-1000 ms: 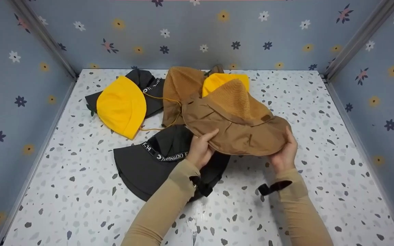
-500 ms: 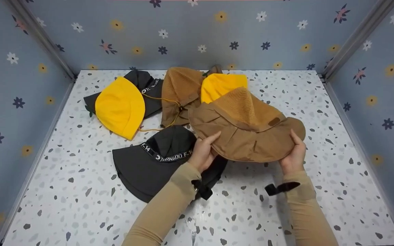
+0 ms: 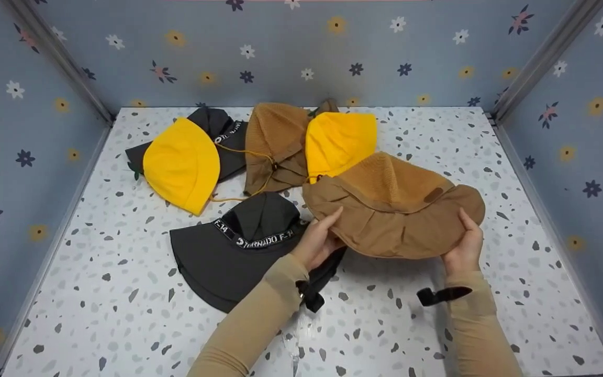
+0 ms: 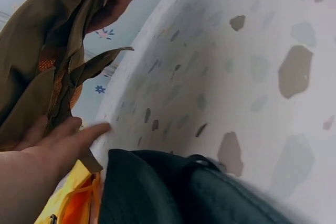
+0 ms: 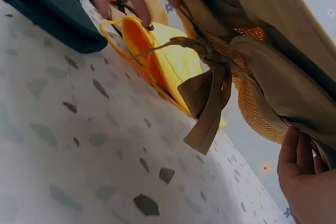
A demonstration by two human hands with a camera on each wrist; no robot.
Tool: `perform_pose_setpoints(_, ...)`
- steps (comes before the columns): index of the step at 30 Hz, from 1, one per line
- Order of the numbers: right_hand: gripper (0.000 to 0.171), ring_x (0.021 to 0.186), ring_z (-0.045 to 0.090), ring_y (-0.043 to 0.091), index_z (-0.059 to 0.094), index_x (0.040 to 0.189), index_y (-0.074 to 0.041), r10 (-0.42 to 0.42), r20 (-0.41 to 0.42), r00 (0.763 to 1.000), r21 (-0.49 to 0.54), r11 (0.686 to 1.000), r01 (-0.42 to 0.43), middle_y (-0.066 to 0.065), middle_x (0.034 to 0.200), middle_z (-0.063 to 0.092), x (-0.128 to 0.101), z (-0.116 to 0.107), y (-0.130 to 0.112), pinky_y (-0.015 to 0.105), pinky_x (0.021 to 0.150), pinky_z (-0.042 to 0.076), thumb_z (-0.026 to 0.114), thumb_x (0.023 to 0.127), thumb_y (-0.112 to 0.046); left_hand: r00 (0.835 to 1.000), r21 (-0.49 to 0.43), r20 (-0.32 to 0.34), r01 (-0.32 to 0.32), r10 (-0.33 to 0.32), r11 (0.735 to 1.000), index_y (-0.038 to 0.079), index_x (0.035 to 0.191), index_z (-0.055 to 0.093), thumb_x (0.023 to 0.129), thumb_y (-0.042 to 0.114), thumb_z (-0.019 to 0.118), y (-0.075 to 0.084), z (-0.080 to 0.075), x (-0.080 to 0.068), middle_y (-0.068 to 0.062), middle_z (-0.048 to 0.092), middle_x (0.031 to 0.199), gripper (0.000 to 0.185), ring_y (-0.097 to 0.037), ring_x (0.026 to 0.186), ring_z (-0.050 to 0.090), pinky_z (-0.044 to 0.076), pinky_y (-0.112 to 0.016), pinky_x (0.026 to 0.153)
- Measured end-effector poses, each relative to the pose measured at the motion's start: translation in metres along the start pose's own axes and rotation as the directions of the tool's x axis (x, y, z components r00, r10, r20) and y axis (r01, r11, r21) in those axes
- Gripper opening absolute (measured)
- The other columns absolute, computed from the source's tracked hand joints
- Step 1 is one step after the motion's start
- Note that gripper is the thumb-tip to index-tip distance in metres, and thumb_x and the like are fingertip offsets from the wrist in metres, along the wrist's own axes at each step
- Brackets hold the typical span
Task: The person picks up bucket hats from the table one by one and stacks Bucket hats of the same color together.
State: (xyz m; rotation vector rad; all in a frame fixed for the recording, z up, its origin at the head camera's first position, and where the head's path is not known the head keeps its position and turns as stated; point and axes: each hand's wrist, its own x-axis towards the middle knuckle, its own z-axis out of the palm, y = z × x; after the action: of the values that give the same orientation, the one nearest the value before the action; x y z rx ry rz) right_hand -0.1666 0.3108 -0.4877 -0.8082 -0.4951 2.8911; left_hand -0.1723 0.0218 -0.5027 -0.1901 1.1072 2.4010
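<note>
A brown sun hat [image 3: 385,225] with a tan mesh crown and a wide cloth brim is held above the table by both hands. My left hand [image 3: 318,242] pinches the brim's left edge, thumb on top. At the right edge, my right hand [image 3: 464,246] grips the brim the same way. From below, the right wrist view shows a knotted brown tie [image 5: 210,85] hanging under the hat. Beneath my left wrist lies a black hat [image 3: 238,256] with a lettered band. Behind the held hat sits a yellow hat [image 3: 343,139], partly covered by it.
At the back left, another yellow hat [image 3: 181,165] with a cord leans over a second black hat [image 3: 233,141]. A second brown mesh hat [image 3: 278,131] lies between the yellow ones. Flower-patterned walls [image 3: 301,52] enclose the speckled table [image 3: 97,293] on three sides.
Both hands have carried the brown hat to the right and toward the person. More of the yellow hat behind it now shows. The other hats have stayed put.
</note>
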Motion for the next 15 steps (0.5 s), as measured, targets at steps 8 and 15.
perform_pose_setpoints(8,0.021,0.1,0.065,0.02,0.055,0.12,-0.011,0.027,0.003,1.0,0.031,0.999,-0.027,0.005,0.111,0.067,-0.002,-0.01,-0.008,0.033,0.084,0.055,0.055,0.099,-0.007,0.999,0.035,0.01,0.047,-0.048,0.998,0.011,0.141,0.048,0.104,0.027,0.05,-0.005,-0.009,0.002,-0.002,0.067,0.119,0.041,-0.021,0.11,0.061,0.045,-0.05,0.101)
perform_pose_setpoints(15,0.024,0.103,0.062,0.017,0.052,0.123,-0.015,0.042,-0.021,0.999,-0.002,0.999,-0.042,0.002,0.113,0.065,-0.003,-0.017,-0.011,0.032,0.087,0.053,0.055,0.1,-0.009,0.995,0.019,-0.003,0.097,-0.097,0.995,0.011,0.143,0.045,0.104,0.028,0.049,-0.003,-0.015,0.003,-0.007,0.062,0.129,0.042,-0.025,0.117,0.059,0.039,-0.057,0.108)
